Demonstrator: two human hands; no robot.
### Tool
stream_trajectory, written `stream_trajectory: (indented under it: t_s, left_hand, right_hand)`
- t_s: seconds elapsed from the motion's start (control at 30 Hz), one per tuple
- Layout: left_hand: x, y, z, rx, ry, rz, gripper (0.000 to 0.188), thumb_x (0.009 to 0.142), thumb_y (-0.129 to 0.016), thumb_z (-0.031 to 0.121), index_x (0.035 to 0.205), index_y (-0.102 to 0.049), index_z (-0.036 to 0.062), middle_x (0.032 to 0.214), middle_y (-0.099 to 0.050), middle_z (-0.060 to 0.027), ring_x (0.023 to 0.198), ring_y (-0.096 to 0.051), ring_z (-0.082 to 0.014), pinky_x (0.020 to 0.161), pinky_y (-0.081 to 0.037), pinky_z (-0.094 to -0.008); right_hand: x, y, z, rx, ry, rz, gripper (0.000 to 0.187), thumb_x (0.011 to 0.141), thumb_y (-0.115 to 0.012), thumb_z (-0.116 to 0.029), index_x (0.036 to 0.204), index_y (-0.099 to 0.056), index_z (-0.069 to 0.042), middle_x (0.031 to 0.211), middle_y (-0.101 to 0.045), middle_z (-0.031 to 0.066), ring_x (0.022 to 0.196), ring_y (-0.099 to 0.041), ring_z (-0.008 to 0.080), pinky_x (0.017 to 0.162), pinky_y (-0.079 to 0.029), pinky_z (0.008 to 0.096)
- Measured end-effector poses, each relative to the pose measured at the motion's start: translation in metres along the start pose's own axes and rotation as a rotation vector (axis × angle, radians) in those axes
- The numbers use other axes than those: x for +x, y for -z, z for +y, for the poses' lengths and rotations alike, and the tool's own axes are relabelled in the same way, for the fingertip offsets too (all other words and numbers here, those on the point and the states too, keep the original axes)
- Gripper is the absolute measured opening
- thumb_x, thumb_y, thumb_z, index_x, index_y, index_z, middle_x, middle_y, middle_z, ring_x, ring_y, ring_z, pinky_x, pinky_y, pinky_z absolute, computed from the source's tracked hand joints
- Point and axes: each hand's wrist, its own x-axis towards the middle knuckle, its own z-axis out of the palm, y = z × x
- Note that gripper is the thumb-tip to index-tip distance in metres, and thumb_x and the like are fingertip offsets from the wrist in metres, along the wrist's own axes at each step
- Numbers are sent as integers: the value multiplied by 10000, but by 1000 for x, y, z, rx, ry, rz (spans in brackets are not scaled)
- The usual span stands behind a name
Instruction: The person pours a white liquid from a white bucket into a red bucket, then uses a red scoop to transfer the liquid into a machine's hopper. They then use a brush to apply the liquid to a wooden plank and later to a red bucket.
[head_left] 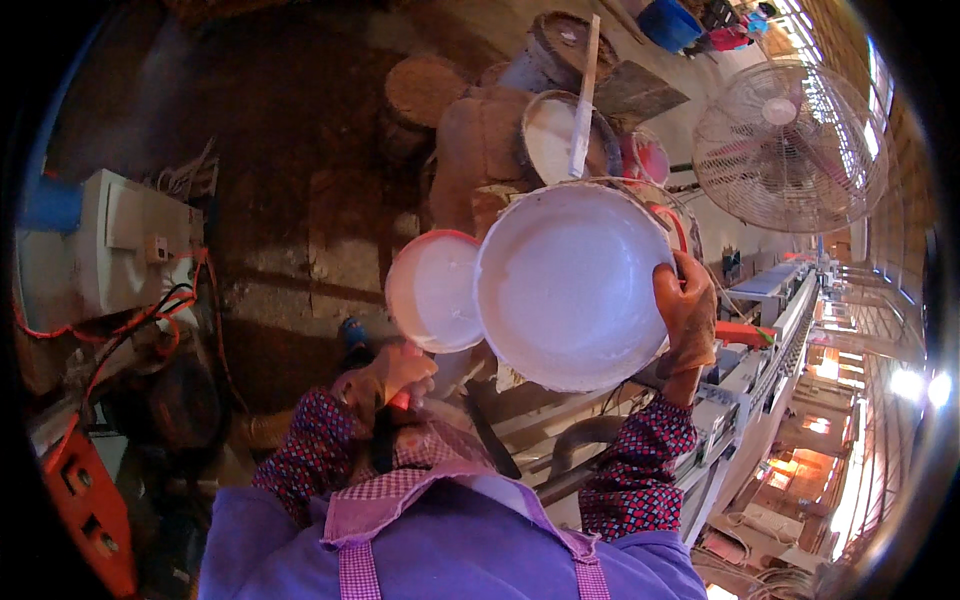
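Observation:
My left hand [390, 380] is closed around the short red handle of a round dipper [432, 290]. The dipper has a red rim and a white-coated inside, and its edge meets or overlaps the left side of a large round white basin [575, 285]. On the basin's right rim rests my right hand [688, 315], thumb over the edge and the other fingers mostly hidden behind it. Pale, smooth white covers the basin's inside; how much liquid it holds I cannot tell. Behind it stands a drum of white liquid [562, 140], with a white-smeared wooden stick [585, 100] across it.
A large caged fan [790, 145] stands at the right, above a long conveyor line [770, 330]. Brown drums [425, 90] and a red bucket [645, 160] are at the back. An electrical cabinet [140, 240] with orange cables stands left. Another person [735, 38] is far off.

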Motion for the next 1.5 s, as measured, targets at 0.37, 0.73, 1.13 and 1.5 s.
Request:
stream_trajectory:
  t_s: [0.37, 0.73, 1.13, 1.5]
  left_hand:
    - [-27, -37, 40, 122, 75, 70, 147, 857, -628, 174, 898, -555, 53, 670, -504, -8, 554, -501, -104, 475, -438, -284]
    - [-14, 2, 34, -214, 264, -91, 228, 890, -610, 230, 1034, -558, 63, 738, -572, -55, 575, -540, -157, 544, -487, -360]
    - [7, -67, 33, 151, 260, 152, 243, 858, -637, 201, 1022, -560, 39, 693, -546, -42, 530, -515, -132, 514, -483, -319]
    - [-15, -116, 39, 86, 205, 346, 233, 861, -636, 201, 1001, -566, 29, 694, -546, -43, 527, -508, -123, 505, -472, -299]
  right_hand:
    - [2, 5, 11, 113, -31, -47, 346, 810, -539, -210, 1051, -648, 12, 973, -663, 211, 871, -655, 306, 793, -492, 364]
    - [43, -4, 72, 357, -85, -194, 313, 777, -543, -252, 921, -681, -12, 847, -668, 212, 802, -657, 321, 733, -493, 400]
    - [67, -48, 175, 310, -142, -337, 621, 803, -587, -474, 1109, -594, 66, 1075, -621, 262, 1036, -597, 374, 892, -463, 407]
    - [137, -182, 353, 69, -298, 130, 241, 892, -510, -201, 975, -651, -24, 814, -666, 62, 765, -649, 192, 644, -499, 303]
